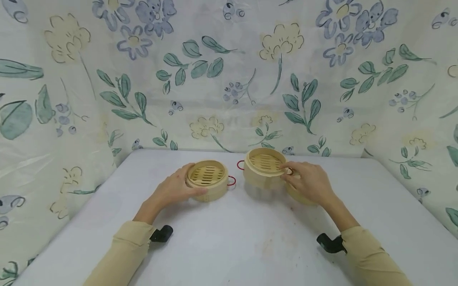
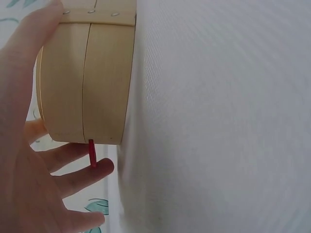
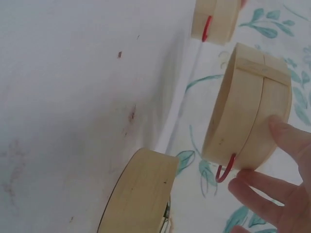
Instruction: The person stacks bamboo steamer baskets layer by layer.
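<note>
Two round bamboo steamer tiers sit mid-table, open side up, slatted floors showing, nothing inside. The left steamer point(image 1: 207, 179) rests flat on the table point(image 1: 229, 246), its red loop handle point(image 1: 231, 181) pointing right; the left hand point(image 1: 176, 188) cups its near-left wall, fingers curled round it. The right steamer point(image 1: 265, 167) is lifted and tilted, its handle point(image 1: 240, 165) pointing left, gripped at its right rim by the right hand point(image 1: 308, 182). A third bamboo piece point(image 3: 138, 194) lies under that hand.

White table point(image 1: 229, 246) w/ floral-print sheeting point(image 1: 229, 79) on 3 sides
</note>
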Demonstrator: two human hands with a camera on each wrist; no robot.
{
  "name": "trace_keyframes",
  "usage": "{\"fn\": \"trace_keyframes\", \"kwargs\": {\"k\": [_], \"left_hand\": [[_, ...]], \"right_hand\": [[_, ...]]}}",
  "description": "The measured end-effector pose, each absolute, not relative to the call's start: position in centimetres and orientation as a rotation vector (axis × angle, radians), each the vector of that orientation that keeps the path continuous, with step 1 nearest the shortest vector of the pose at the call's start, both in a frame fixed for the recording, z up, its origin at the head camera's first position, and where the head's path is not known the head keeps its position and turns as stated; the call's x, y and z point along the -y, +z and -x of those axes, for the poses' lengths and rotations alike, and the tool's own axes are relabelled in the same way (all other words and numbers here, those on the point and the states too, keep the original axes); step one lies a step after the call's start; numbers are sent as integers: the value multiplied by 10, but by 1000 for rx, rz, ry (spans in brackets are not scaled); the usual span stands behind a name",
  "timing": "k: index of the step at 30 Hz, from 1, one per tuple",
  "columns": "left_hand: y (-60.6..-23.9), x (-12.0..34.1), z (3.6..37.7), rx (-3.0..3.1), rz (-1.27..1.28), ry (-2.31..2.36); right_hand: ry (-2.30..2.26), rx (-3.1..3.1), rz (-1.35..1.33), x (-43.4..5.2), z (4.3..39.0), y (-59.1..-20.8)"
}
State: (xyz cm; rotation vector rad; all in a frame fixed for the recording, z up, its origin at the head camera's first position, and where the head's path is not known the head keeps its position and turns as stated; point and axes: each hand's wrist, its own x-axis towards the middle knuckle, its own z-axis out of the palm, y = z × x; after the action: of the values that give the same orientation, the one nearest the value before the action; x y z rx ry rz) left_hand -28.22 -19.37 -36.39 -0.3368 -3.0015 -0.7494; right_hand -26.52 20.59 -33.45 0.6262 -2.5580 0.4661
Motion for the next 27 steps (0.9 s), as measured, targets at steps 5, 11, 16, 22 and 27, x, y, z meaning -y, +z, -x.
{"fn": "trace_keyframes", "kwargs": {"k": [5,11,16,22,27], "left_hand": [[-360,194,284,3006,332,-749],[-362,196,285,3007,342,-739],[-363,197,284,3011,337,-744],[-362,196,284,3018,326,-748],[-360,197,281,3025,307,-751]], "right_hand": [[465,2573,-612,-200,264,-327],[499,2649,-586,-189,262,-324],[530,2655,-578,-183,267,-322],[544,2633,-584,-178,272,-318],[534,2640,-570,-172,278,-315]]}}
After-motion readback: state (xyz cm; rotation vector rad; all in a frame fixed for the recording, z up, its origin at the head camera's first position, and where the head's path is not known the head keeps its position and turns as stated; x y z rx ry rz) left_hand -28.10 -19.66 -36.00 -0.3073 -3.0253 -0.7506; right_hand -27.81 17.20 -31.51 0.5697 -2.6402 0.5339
